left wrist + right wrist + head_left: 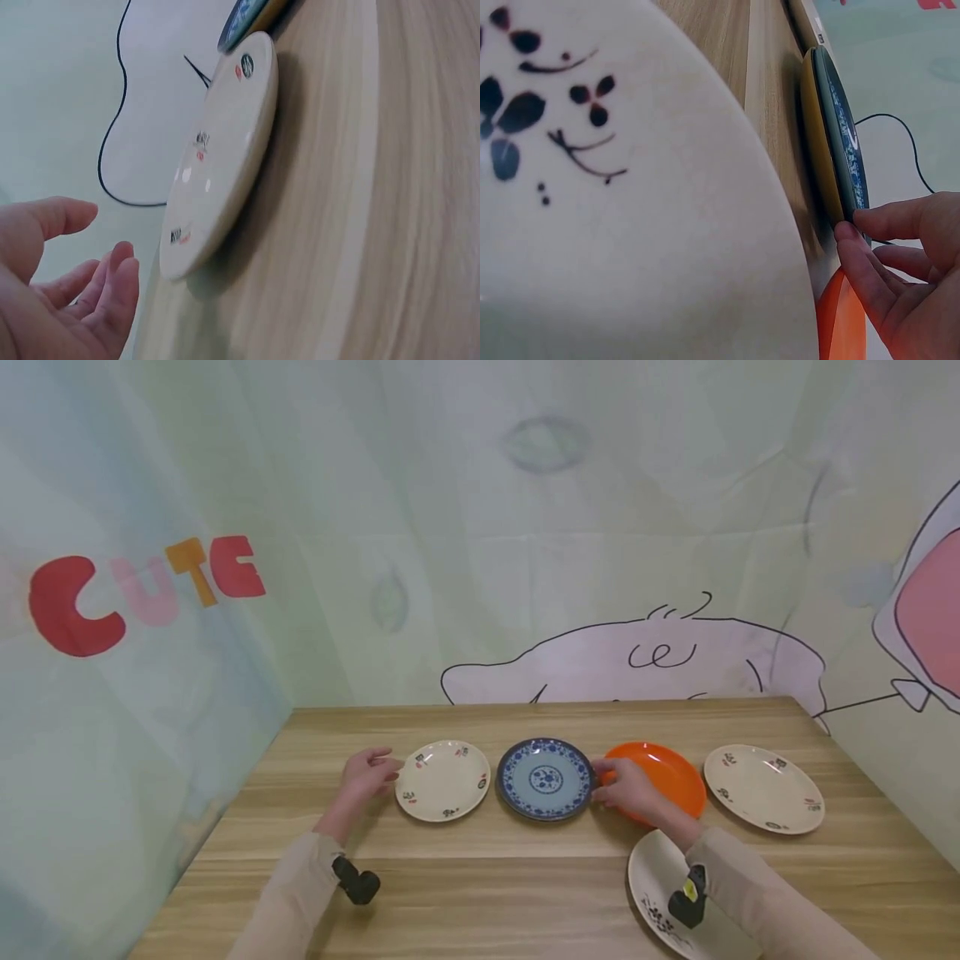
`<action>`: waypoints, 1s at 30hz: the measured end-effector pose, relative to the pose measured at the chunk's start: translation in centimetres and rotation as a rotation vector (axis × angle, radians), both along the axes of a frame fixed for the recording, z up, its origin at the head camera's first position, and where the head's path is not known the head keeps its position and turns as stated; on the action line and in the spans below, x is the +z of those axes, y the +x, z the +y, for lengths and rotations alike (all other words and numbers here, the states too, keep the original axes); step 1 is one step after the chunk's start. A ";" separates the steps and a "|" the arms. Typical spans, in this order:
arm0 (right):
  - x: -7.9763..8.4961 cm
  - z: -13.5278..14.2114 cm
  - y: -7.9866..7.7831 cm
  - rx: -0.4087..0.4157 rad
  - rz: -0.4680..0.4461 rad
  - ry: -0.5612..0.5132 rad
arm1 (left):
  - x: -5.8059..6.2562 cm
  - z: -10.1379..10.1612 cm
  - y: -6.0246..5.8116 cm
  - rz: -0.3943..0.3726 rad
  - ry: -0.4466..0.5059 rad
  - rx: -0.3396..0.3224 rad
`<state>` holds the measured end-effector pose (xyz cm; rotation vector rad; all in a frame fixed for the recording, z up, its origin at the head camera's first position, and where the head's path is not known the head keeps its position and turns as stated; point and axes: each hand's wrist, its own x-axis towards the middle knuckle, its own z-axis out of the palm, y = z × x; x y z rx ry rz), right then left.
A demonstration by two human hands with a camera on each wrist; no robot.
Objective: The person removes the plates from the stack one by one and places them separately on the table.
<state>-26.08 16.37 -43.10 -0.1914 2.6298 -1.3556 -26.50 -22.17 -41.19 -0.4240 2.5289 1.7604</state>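
My right hand pinches the right rim of a blue-patterned plate between thumb and fingers. Seen edge-on in the right wrist view, the blue plate has a yellow layer beneath it, which looks like a second plate. My left hand is beside the left rim of a round cream plate with small printed motifs. The left wrist view shows its fingers loosely bent, a gap between them and the cream plate.
Behind my right hand lies an orange plate, partly covered. An oval cream plate is at the far right. A white plate with dark flowers lies under the right forearm. A printed curtain hangs behind the wooden table.
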 end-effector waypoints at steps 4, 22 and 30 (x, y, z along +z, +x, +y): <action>-0.1 0.0 -0.1 0.015 0.004 -0.010 | 0.4 1.6 -0.3 0.002 -0.012 -0.019; 0.1 0.1 -0.1 0.012 0.021 -0.001 | -0.3 11.1 -0.4 0.016 -0.122 -0.219; 0.3 0.1 0.1 0.008 0.011 0.018 | -1.0 12.8 -0.9 -0.027 -0.188 -0.220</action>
